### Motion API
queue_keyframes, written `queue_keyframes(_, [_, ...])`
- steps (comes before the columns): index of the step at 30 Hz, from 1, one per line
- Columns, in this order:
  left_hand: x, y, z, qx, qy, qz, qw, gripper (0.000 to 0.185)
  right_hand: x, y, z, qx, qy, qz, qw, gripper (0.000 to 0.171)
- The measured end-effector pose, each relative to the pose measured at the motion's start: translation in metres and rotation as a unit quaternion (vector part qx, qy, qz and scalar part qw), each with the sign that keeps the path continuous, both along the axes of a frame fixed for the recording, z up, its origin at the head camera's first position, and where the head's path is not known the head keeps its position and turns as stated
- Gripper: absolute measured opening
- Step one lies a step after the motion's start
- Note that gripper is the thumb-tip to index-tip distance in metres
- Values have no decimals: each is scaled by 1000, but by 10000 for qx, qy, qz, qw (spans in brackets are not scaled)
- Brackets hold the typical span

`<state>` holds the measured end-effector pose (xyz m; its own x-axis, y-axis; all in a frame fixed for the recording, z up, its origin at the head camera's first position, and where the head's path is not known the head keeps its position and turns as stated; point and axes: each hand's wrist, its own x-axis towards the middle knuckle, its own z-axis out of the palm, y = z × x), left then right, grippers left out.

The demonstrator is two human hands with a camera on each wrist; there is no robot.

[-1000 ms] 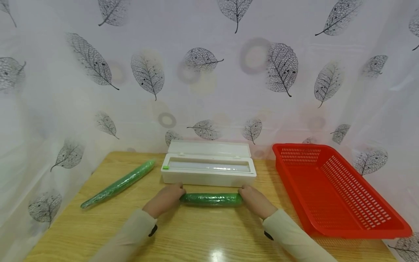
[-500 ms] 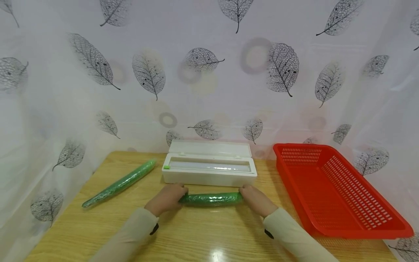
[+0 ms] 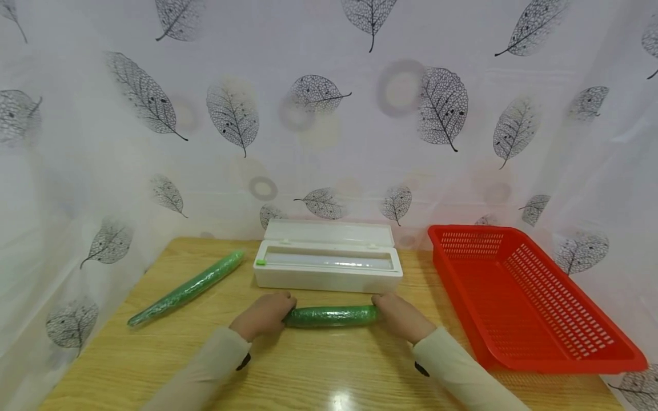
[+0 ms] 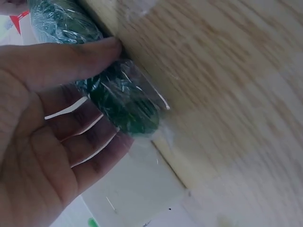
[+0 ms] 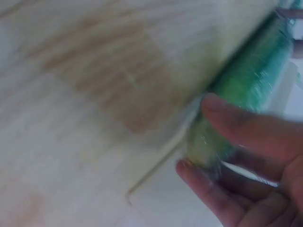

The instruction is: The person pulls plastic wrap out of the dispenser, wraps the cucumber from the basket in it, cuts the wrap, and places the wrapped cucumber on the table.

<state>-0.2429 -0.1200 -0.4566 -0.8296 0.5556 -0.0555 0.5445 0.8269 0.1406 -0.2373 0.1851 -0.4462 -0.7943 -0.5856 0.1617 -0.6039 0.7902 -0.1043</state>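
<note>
A cucumber (image 3: 331, 316) in clear cling film lies crosswise on the wooden table, in front of a white box. My left hand (image 3: 267, 314) grips its left end. In the left wrist view the thumb (image 4: 71, 61) lies over the cucumber (image 4: 128, 104), the other fingers are curled on its far side, and loose film sticks out past the tip. My right hand (image 3: 400, 315) holds the other end. The right wrist view shows thumb and fingers around the wrapped cucumber (image 5: 246, 85), one fingertip (image 5: 189, 170) at its end.
Behind the hands stands the white cling film box (image 3: 329, 279), lid (image 3: 329, 232) raised, a film roll (image 3: 329, 261) inside. A second wrapped cucumber (image 3: 187, 289) lies slanted at the left. At the right is a red plastic basket (image 3: 493, 337). A leaf-patterned curtain (image 3: 329, 142) hangs behind the table.
The cucumber has shifted slightly toward me and looks turned a little between the hands. Both hands keep hold of its ends; the box, basket and second cucumber stay put.
</note>
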Motion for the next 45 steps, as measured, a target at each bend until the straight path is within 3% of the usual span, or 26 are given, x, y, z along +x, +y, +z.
queue_keyframes(6, [0,-2,5,263,-239,-22,9994,18,-1,-2,-9,-2,565,-11,9984,13])
queue_keyframes(14, [0,-8,15,688,-211,-384,9967,20,-1,6,2,-458,-233,-24,9987,16])
queue_keyframes(22, [4,-4,4,530,211,-246,9981,26,0,4,3,-639,-1059,-491,9911,11])
queue_keyframes(29, [2,5,0,283,426,260,9984,32,0,-1,2,-320,-600,-584,9960,12])
queue_keyframes(35, [5,2,1,636,907,-61,9938,21,3,-1,-2,-26,-25,-327,9995,12])
queue_keyframes(45, [8,-4,3,1285,824,-220,9880,13,0,0,-3,-503,42,-135,9986,18])
